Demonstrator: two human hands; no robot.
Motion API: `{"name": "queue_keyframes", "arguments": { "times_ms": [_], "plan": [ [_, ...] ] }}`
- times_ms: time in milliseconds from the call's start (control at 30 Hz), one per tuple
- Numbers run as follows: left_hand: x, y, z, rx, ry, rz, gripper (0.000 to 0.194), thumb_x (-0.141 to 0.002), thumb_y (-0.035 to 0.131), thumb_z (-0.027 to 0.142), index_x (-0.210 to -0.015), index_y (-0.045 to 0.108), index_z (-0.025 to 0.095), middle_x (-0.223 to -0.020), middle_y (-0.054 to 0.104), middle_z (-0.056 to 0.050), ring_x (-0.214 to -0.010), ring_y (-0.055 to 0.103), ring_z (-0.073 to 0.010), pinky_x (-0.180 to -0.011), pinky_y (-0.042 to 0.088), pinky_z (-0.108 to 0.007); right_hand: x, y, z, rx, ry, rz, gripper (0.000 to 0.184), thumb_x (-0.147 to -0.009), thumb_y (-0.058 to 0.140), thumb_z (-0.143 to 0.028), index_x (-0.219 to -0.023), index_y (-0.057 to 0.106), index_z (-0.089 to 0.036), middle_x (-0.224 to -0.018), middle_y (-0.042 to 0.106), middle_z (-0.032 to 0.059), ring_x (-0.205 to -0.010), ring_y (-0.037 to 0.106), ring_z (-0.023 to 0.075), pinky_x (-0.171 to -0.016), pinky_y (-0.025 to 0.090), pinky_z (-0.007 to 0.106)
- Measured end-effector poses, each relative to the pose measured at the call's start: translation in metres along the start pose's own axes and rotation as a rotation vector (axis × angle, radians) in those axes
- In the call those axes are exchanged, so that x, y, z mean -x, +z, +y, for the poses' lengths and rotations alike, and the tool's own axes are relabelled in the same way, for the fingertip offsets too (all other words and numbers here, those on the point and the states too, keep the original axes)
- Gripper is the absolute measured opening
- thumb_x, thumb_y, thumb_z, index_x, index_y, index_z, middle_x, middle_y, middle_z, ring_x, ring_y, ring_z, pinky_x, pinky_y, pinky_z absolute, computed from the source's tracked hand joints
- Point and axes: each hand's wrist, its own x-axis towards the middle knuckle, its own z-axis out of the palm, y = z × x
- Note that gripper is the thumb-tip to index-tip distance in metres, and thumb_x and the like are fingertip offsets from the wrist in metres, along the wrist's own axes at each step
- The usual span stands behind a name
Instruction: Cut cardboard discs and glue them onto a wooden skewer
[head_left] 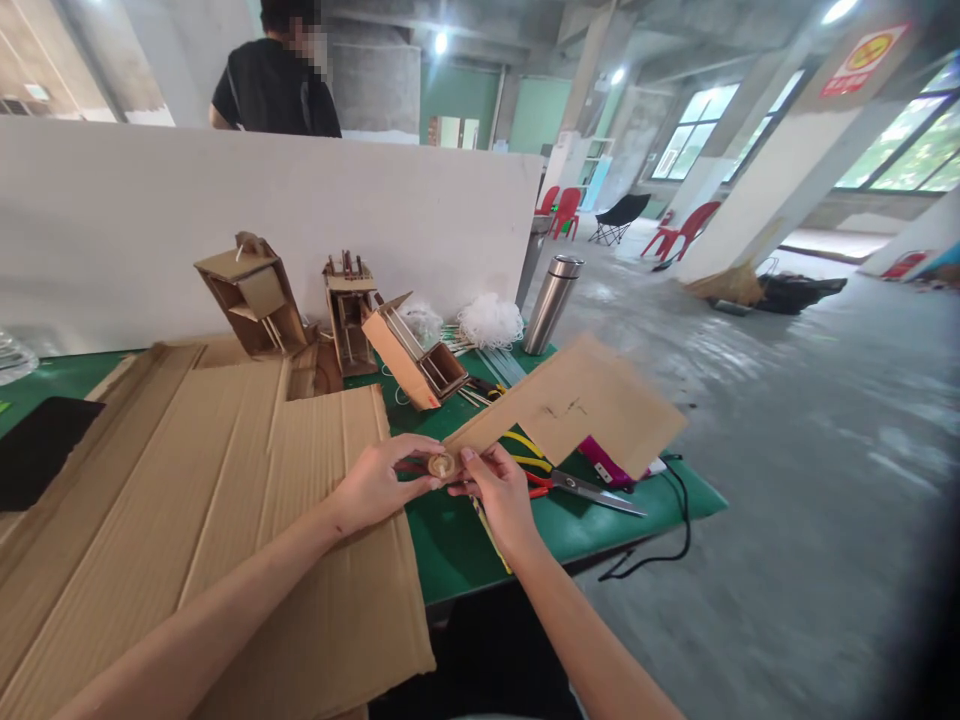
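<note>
My left hand (390, 482) is closed, with thumb and fingertips pinching a small round cardboard roll (441, 465). A pale spot shows in the roll's middle. My right hand (496, 490) is closed on the narrow strip end of a cut cardboard piece (600, 405), right beside the roll. Whether roll and strip are joined I cannot tell. The piece's wide end sticks out to the right, slightly blurred, with dark marks on its face. Beneath it lie red-handled scissors (592, 490) and a yellow-handled tool (529, 450), partly covered.
Large cardboard sheets (300, 580) cover the green table's left side. Cardboard models (251, 300) stand along a white partition (360, 220). A steel flask (553, 305), a tangle of white string (491, 320) and a purple item (600, 465) are nearby. Behind the partition is a person (277, 85).
</note>
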Motion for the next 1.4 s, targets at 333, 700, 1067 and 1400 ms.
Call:
{"name": "queue_keyframes", "arguments": {
  "times_ms": [333,700,1067,1400],
  "plan": [
    [0.012,-0.013,0.007,-0.061,0.099,-0.232,0.028,-0.078,0.069,0.022,-0.106,0.071,0.023,-0.118,0.071,-0.007,-0.107,0.068,-0.0228,-0.085,0.058,-0.033,0.047,0.003,-0.005,-0.091,0.246,0.143,0.045,-0.062,0.086,-0.042,-0.091,0.065,-0.015,-0.078,0.075,0.0054,-0.062,0.072,0.0188,-0.047,0.059,0.023],
    [-0.013,-0.014,-0.012,-0.139,0.200,-0.374,0.025,-0.081,0.067,0.022,-0.107,0.068,0.024,-0.112,0.072,-0.006,-0.103,0.067,-0.0209,-0.089,0.051,-0.032,0.055,-0.010,-0.007,-0.120,0.482,0.140,0.040,-0.060,0.087,-0.039,-0.086,0.070,-0.016,-0.090,0.076,0.0090,-0.072,0.074,0.0211,-0.062,0.063,0.030],
    [-0.007,-0.010,-0.022,-0.244,0.257,-0.342,0.022,-0.086,0.063,0.026,-0.107,0.063,0.020,-0.113,0.069,-0.009,-0.104,0.066,-0.0202,-0.090,0.052,-0.031,0.056,-0.010,-0.010,-0.014,0.568,0.134,0.046,-0.061,0.083,-0.047,-0.088,0.059,-0.018,-0.074,0.073,0.0052,-0.051,0.067,0.0169,-0.044,0.057,0.027],
    [-0.002,-0.008,-0.019,-0.308,0.214,-0.277,0.021,-0.078,0.060,0.017,-0.098,0.060,0.019,-0.114,0.068,-0.009,-0.099,0.068,-0.0219,-0.086,0.054,-0.034,0.054,0.003,-0.013,-0.001,0.630,0.176,0.030,-0.078,0.070,-0.038,-0.091,0.053,-0.017,-0.071,0.069,0.0025,-0.045,0.061,0.0143,-0.036,0.053,0.027]
  ]
}}
